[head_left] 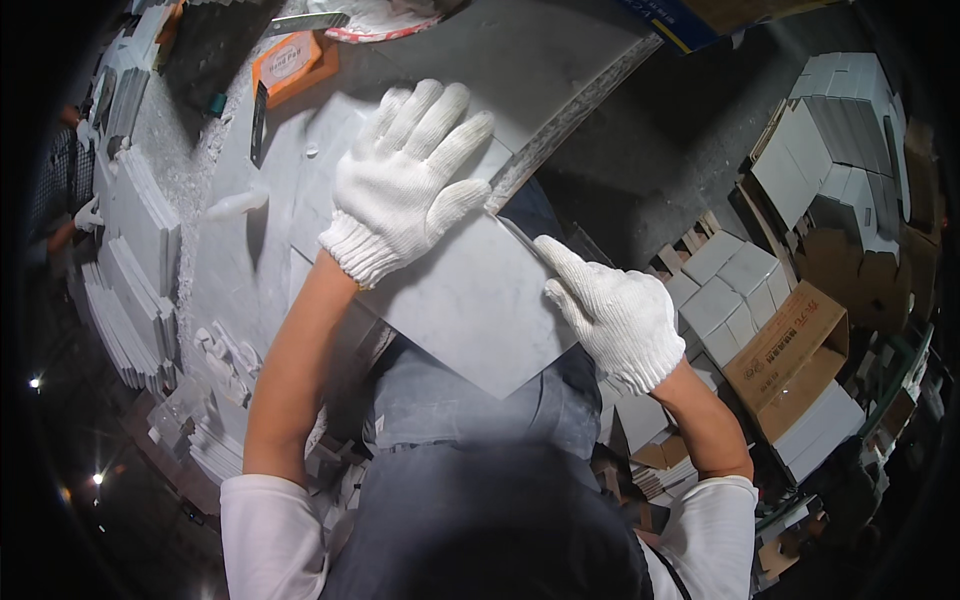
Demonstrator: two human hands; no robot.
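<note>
Grey worktable [560,60], metal rail along its right rim. Square pale stone tile [470,300] overhangs the table's near edge, above the person's lap. Likely heavy, stiff, smooth, chip-prone at corners; best gripped by opposite edges. Left hand [405,180] gloved, fingers spread flat on the tile's far corner. Right hand [610,310] gloved, pressed to its right edge. Brown printed carton [790,345] right of table; orange flat pack [290,62] at the table's far left.

Light falls from above, bright on the white gloves and the pale slab [470,300] under them, where the left grip [405,180] casts a soft shadow. Past the grips the frame dims to black corners. Edges bend strongly toward the rim; small lamps glare lower left.
</note>
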